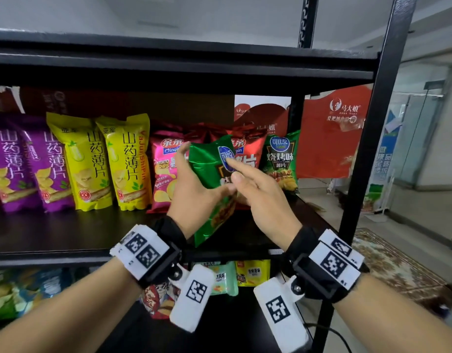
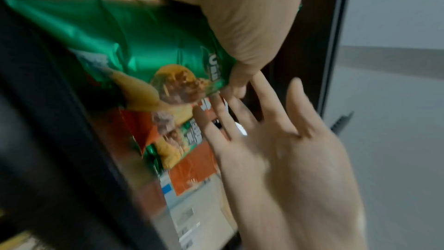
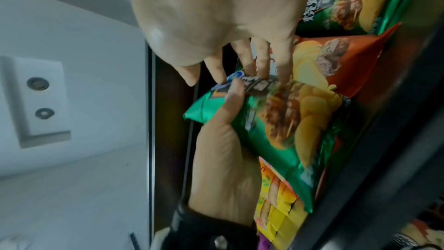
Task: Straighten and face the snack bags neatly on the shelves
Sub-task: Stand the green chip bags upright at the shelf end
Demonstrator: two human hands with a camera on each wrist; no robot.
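Note:
A green chip bag is lifted and tilted in front of the red bags on the black shelf. My left hand grips it, thumb on the front and fingers behind; in the wrist views the bag shows the same grip. My right hand is open, its straight fingers touching the bag's front by the blue logo. A matching green bag stands upright at the shelf's right end.
To the left stand a pink bag, two yellow bags and purple bags, all upright. The shelf's black post rises at the right, with a red cardboard display behind. More snack bags lie on the shelf below.

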